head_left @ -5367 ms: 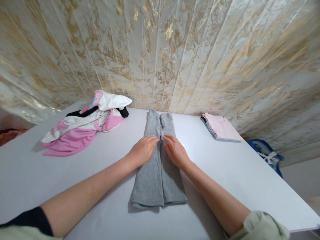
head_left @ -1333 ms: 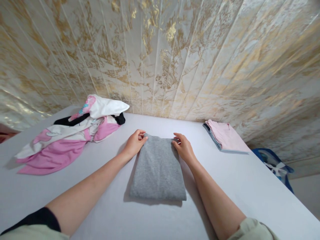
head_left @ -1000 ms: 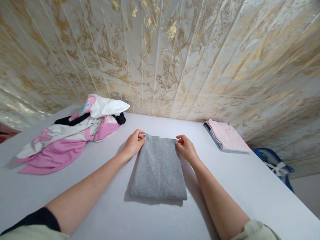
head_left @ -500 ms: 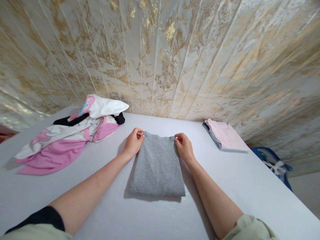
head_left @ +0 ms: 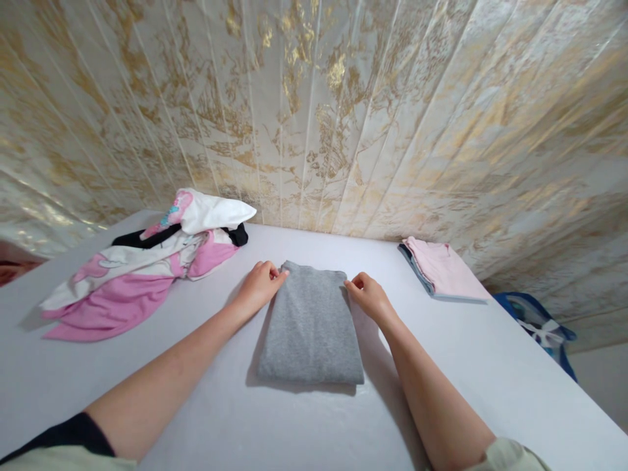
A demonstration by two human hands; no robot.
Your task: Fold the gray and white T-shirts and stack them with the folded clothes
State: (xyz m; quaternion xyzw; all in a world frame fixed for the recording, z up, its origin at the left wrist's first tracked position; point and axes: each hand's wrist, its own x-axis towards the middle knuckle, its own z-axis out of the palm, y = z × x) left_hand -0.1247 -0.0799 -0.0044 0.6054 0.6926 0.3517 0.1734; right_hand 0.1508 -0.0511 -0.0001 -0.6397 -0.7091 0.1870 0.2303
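Observation:
A folded grey garment [head_left: 311, 327] lies flat in the middle of the white table, its wider edge towards me. Its exact kind is hidden by the folds. At its far left corner, my left hand [head_left: 262, 286] is closed, thumb and fingertips pinched on the side edge. My right hand [head_left: 371, 297] pinches the opposite edge, just below the far right corner. Both forearms reach in from the near side.
Crumpled pink, white and black clothes [head_left: 132, 297] are heaped on the left of the white table [head_left: 314, 432]. A folded stack with a pink garment [head_left: 446, 268] on top sits at the right. Beyond the right edge is a blue bag [head_left: 537, 327]. A gold-patterned curtain [head_left: 314, 118] hangs behind.
Both hands have slid slightly down the garment's sides from its far corners, towards me. The grey garment stays in place; the view has shifted a little.

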